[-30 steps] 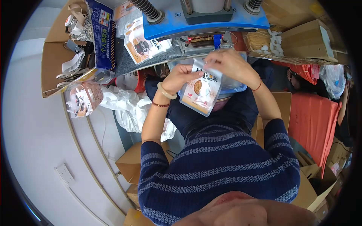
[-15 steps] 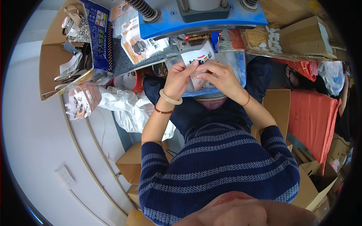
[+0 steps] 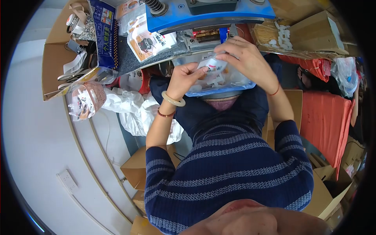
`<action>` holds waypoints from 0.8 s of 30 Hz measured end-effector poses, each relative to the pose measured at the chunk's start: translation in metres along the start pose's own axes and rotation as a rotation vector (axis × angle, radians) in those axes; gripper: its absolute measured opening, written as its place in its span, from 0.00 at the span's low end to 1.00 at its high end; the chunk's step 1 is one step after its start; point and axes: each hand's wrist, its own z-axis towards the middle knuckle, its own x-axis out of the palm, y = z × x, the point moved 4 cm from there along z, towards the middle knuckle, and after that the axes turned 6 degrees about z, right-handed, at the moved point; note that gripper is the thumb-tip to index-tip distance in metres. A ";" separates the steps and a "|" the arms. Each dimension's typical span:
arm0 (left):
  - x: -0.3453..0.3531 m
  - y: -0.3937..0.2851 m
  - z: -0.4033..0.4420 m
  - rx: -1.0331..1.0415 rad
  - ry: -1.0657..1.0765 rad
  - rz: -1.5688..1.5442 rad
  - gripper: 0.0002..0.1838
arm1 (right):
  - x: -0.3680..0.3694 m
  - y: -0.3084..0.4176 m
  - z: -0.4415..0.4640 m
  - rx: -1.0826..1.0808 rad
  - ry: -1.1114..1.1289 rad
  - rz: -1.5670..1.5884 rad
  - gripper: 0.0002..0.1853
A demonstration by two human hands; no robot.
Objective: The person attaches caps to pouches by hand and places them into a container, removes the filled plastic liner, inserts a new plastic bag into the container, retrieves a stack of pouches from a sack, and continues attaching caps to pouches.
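My left hand (image 3: 186, 78) pinches the lower left edge of a white printed pouch (image 3: 212, 65) between thumb and fingers. My right hand (image 3: 246, 60) is closed at the pouch's upper right edge, its fingertips partly blurred. The pouch is tilted and foreshortened, so most of its print cannot be read. Beneath both hands lies a blue-rimmed clear tub (image 3: 223, 91) with printed pouches inside. Just beyond stands the blue press (image 3: 211, 18), with a metal fixture (image 3: 207, 36) below its plate. A stack of printed pouches (image 3: 150, 41) rests on the grey worktop to the left.
At the far left is a cardboard box (image 3: 56, 58) beside a dark blue printed box (image 3: 105, 37). A bag of pouches (image 3: 87, 102) hangs below it, near white crumpled sheeting (image 3: 129, 109). On the right are an open carton (image 3: 319, 33), red-wrapped material (image 3: 323, 125) and part of another person (image 3: 355, 113).
The pouch has tipped over and foreshortened between my hands, and its face has turned away. My right hand has moved up and right. The camera view has shifted slightly.
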 end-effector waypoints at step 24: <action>-0.069 0.011 0.040 0.230 -0.776 0.225 0.25 | -0.062 -0.195 -0.040 0.504 -0.184 -0.770 0.11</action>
